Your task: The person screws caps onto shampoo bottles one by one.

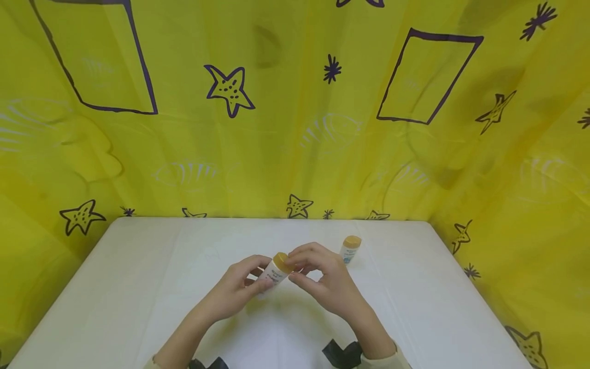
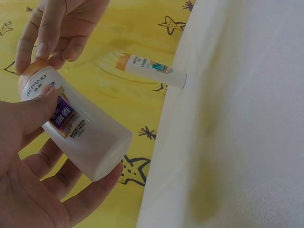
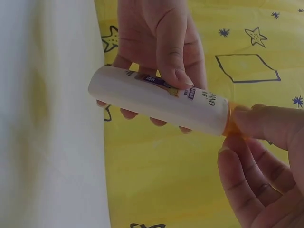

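A white shampoo-type bottle point(image 2: 90, 130) with an orange cap point(image 1: 281, 260) and a purple label patch is held tilted above the table. My left hand point(image 1: 235, 289) grips its body, thumb across the front and fingers behind. At the cap, my right hand point(image 1: 324, 279) pinches the orange rim between thumb and fingertips, as the right wrist view shows. A second white bottle point(image 1: 350, 251), also orange-capped but with a blue-green label patch, stands upright on the table behind my right hand, touched by neither hand.
The white-covered table point(image 1: 152, 277) reaches back to a yellow curtain point(image 1: 276, 154) printed with stars and fish, which also hangs along both sides. A black strap mount point(image 1: 342, 353) sits at my right wrist.
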A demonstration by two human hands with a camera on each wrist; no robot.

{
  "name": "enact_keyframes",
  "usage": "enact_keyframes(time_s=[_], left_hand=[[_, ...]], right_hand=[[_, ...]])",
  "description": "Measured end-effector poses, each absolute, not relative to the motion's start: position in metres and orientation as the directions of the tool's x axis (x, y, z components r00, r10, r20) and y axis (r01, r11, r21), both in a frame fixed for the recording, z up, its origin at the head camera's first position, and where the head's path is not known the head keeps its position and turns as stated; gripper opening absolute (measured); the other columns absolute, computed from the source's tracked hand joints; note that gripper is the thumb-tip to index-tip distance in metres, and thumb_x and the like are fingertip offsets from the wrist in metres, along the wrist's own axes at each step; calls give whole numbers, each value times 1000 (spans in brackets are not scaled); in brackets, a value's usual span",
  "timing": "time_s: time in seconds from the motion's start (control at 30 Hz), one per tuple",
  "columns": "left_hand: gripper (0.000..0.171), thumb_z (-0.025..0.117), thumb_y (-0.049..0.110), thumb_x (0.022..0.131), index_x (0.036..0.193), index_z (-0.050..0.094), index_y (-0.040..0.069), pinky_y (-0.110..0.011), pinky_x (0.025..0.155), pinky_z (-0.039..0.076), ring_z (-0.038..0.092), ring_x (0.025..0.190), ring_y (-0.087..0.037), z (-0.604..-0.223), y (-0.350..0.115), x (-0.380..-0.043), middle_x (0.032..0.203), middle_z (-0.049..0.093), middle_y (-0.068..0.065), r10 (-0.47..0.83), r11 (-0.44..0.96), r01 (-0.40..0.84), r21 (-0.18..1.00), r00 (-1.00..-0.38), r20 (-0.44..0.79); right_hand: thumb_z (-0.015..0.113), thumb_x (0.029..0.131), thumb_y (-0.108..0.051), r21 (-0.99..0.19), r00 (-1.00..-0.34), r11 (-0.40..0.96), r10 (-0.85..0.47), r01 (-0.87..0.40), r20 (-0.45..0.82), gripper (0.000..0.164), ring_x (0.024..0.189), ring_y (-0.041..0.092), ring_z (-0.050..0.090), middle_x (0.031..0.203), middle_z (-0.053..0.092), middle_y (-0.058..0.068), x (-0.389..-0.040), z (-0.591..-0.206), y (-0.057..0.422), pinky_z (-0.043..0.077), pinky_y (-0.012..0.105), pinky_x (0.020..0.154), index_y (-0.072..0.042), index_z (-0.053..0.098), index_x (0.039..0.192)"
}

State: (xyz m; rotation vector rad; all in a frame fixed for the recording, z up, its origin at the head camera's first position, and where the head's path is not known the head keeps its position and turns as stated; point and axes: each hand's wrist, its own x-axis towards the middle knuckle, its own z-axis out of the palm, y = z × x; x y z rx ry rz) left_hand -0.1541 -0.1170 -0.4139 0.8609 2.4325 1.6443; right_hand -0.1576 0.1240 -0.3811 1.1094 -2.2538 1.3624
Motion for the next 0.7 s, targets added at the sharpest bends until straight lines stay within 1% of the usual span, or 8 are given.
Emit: enact_keyframes(time_s=[0.1, 0.2, 0.33, 0.47, 0.53, 0.6, 0.7], left_hand=[[30, 63, 25, 99, 127, 59, 15, -35, 84, 59, 63, 103, -25, -414, -117, -154, 119, 65, -2, 488, 262, 396, 880, -841, 233], [29, 62, 25, 100, 127, 59, 15, -34, 84, 59, 63, 103, -27, -414, -117, -155, 118, 65, -2, 492, 258, 400, 880, -838, 237], [29, 62, 25, 100, 127, 59, 15, -35, 84, 58, 63, 103, -26, -415, -117, -155, 118, 65, -1, 500, 261, 405, 876, -833, 236], [29, 61, 27, 100, 127, 59, 17, -37, 85, 58, 64, 103, -24, -415, -118, -155, 118, 65, 0, 510, 266, 410, 872, -828, 233], [29, 61, 27, 100, 128, 59, 17, -35, 85, 58, 64, 103, -24, -415, -118, -155, 118, 65, 0, 525, 260, 406, 876, -821, 224], [28, 61, 26, 100, 127, 60, 18, -34, 83, 58, 63, 102, -24, -415, -120, -155, 116, 66, -1, 549, 241, 388, 890, -810, 205], [26, 60, 23, 101, 126, 61, 18, -33, 79, 59, 63, 100, -22, -415, -121, -155, 113, 66, -3, 601, 197, 360, 912, -779, 178]], right_hand=[[75, 86, 1, -630, -665, 258, -466, -733, 583, 26, 92, 12, 67, 110, 68, -1, -158, -382, 124, 60, 26, 75, -14, 72, 107], [75, 85, 2, -634, -670, 260, -466, -729, 579, 25, 91, 11, 67, 109, 68, -1, -158, -381, 124, 60, 27, 76, -14, 72, 105], [75, 88, -5, -640, -678, 266, -464, -721, 570, 20, 91, 11, 68, 106, 67, -3, -158, -381, 124, 60, 27, 77, -15, 72, 105], [78, 86, -12, -651, -698, 285, -454, -703, 554, 19, 88, 8, 67, 101, 66, -7, -157, -380, 125, 59, 27, 77, -18, 73, 104], [79, 85, -14, -651, -701, 292, -453, -700, 550, 20, 87, 7, 66, 99, 65, -10, -157, -380, 126, 59, 26, 76, -19, 73, 104], [79, 84, -15, -637, -685, 286, -462, -716, 563, 21, 90, 9, 65, 101, 66, -8, -157, -380, 127, 58, 27, 77, -19, 74, 104], [79, 85, -15, -598, -637, 264, -499, -757, 587, 25, 104, 14, 65, 112, 68, -3, -159, -380, 129, 56, 31, 88, -19, 73, 108]])
